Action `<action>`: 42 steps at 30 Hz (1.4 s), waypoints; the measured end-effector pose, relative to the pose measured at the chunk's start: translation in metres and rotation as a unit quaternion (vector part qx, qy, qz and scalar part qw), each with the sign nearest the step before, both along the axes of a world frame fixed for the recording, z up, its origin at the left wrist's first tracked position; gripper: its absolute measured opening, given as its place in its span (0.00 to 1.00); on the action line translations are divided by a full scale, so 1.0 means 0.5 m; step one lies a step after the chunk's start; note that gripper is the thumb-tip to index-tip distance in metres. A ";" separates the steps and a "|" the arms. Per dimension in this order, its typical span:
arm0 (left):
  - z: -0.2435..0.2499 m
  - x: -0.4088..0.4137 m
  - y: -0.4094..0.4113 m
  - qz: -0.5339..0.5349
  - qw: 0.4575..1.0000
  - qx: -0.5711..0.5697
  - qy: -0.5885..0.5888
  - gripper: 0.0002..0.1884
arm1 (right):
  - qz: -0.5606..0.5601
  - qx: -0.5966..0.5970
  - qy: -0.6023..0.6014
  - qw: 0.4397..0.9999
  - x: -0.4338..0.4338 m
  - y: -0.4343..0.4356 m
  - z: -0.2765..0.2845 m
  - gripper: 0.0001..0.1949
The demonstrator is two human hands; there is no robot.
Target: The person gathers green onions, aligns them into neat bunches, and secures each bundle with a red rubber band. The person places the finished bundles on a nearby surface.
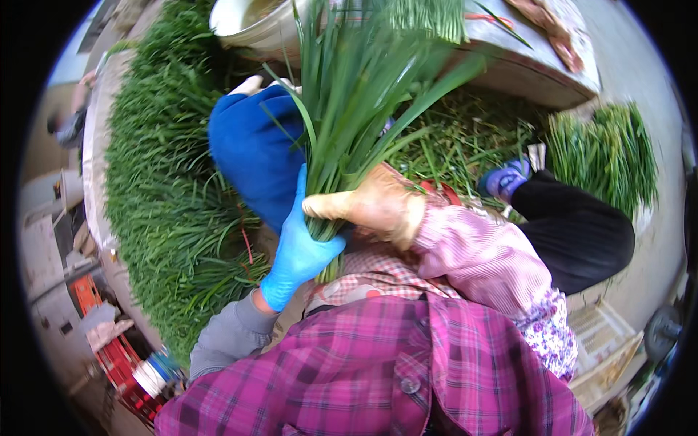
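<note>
A loose bunch of long, flat green leaves (346, 125), like garlic chives, stands upright before my chest, its leaf tips fanned out and blurred. Around its lower stems, from the left, closes my left hand (300, 248) in a blue glove. My right hand (376, 204), in a cream glove, grips the bunch from the right just above, with its thumb laid across the front. Most of the right fingers are hidden behind the leaves. The pale stem ends (329, 272) stick out below the left hand, over a red checked apron (371, 272).
A large heap of the same greens (158, 136) lines the left side. A white bucket (305, 32) and a low table (537, 65) bearing cut bundles (428, 19) stand ahead. Loose leaf scraps (463, 136) litter the floor. Another bundle (605, 155) stands right of my foot; a person (71, 128) is far left.
</note>
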State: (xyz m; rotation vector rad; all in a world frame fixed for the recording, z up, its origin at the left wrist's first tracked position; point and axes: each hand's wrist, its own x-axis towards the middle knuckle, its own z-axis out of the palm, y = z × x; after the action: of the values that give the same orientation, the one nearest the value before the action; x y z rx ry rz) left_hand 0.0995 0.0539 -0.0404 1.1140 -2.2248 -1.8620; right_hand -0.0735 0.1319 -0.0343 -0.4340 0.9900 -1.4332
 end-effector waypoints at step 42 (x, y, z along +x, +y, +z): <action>0.000 0.168 -0.043 0.097 0.908 0.406 -0.028 0.38 | -0.235 -0.129 0.704 0.657 -0.096 -0.106 -0.021 0.12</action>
State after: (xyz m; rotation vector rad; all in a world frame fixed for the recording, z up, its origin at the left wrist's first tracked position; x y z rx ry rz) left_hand 0.1837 0.0324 -0.0403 1.3963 -1.2449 -2.7501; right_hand -0.1217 0.0792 -0.0447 -1.7799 2.2502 -1.5722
